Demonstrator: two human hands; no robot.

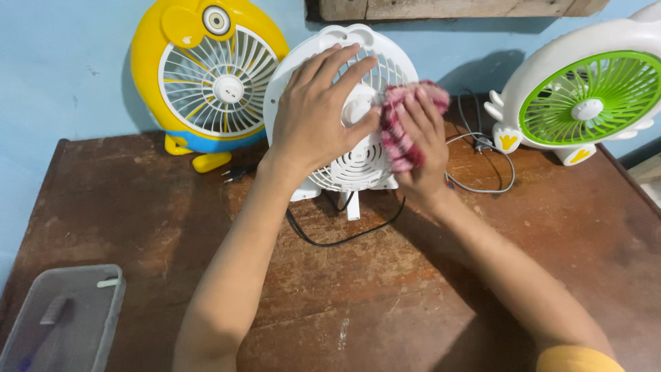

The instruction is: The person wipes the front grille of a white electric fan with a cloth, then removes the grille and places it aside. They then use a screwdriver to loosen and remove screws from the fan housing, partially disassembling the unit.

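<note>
Left hand [318, 110] lies flat, fingers spread, on the white fan [342, 103] at the table's [138, 207] back edge. Right hand [420, 148] closes round a red cloth [399, 127], pressed mid-grille. Wiping looks underway; the 2 other fans appear untouched.

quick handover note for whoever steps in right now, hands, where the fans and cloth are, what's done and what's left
Left hand: spread flat on the grille of the white fan, steadying it.
Right hand: pressing a red and white cloth against the fan's right side, near the hub.
The white fan stands upright at the back middle of the brown table, its black cord looping in front.
Yellow fan stands to its left, green and white fan to its right, both untouched.
Grey plastic bin at the near left corner.
Done: wiping of the white fan is under way. How much is left cannot be told.
</note>
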